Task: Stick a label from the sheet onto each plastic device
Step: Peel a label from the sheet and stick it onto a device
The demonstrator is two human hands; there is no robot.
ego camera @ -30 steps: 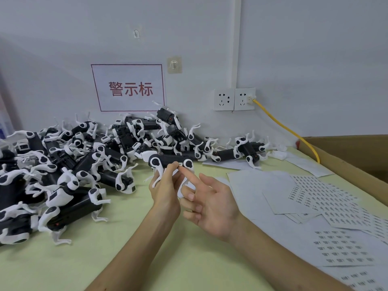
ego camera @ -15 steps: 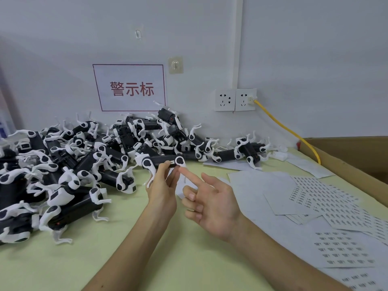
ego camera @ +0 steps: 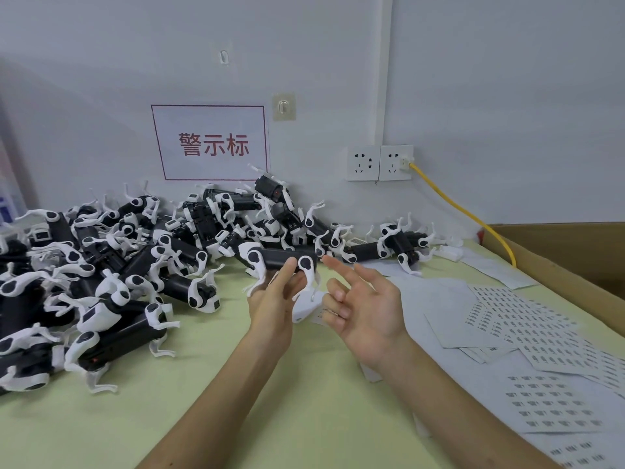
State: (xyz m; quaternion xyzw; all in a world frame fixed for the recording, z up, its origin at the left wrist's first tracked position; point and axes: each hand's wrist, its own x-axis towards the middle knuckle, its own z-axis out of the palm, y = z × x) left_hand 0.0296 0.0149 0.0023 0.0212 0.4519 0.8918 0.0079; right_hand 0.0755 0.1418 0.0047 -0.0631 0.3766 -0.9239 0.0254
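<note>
Your left grip (ego camera: 273, 311) pinches one plastic device (ego camera: 282, 258) from below, fingers curled against its black body, and holds it level above the counter (ego camera: 236, 401) at centre frame. Your right grip (ego camera: 368, 313) holds nothing: palm up, fingers loose, index tip just beside the device's right end, not touching. Whether a label is on the device is too small to tell. This looks like the sticking step for this device. Next, probably: check the label, put the device down apart from the pile (ego camera: 135, 265) at left, then reach for the label sheets (ego camera: 517, 316) at right.
</note>
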